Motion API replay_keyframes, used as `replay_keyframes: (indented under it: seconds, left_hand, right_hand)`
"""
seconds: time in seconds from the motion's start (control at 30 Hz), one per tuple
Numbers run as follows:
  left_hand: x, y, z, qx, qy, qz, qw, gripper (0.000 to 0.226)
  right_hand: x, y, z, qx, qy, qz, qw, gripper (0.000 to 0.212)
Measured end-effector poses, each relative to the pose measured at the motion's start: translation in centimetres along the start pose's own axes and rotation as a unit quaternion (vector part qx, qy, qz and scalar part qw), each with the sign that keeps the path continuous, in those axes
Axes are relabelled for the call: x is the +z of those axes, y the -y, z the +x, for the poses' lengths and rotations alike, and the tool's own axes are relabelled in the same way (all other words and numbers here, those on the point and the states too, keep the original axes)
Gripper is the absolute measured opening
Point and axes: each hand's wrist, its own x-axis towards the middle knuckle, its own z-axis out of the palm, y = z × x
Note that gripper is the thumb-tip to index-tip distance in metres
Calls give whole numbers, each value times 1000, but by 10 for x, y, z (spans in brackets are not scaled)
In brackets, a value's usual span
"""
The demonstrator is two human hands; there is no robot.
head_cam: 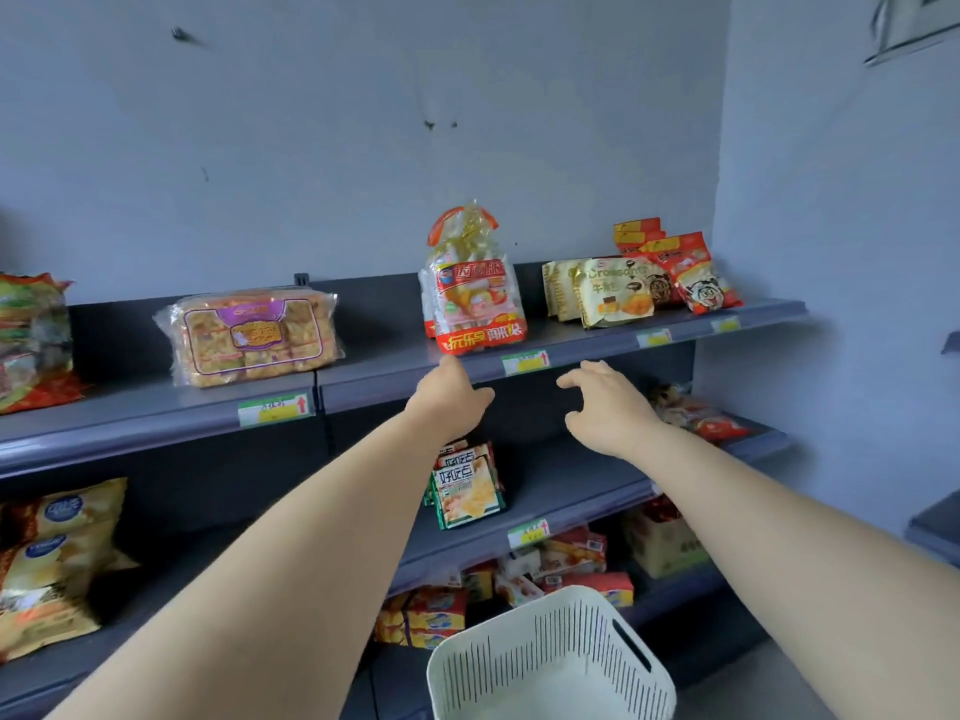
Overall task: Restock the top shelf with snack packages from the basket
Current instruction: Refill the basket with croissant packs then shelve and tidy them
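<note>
Basket (566, 631) sitting at 6 o'clock, showing no packs | you're hovering left hand (452, 397) open, right hand (608, 407) open too | red snack bag (475, 293) standing upright on top shelf (387, 363), 12 o'clock off your left hand, nearer it.

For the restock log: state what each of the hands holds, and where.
Nothing held: left hand and right hand both empty, fingers loose, before the top shelf edge.
</note>
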Motion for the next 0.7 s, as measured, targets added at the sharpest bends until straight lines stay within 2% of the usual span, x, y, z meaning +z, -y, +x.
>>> replay_keyframes:
  seconds: [0.1,0.23,0.53,0.7]
  left_hand:
    - [18,-17,10,-28,-18,-7,999,57]
    - [30,-25,26,-68,-23,18,997,58]
    - [40,-30,94,-85,-51,43,994,55]
    - [37,-29,157,-104,-95,3,990,57]
  right_hand:
    - [-17,-29,18,-14,-9,17,1000,54]
    - [-11,-44,36,-43,27,57,997,53]
    - [8,-60,114,-72,21,86,993,53]
    - [19,-62,171,-92,29,69,993,54]
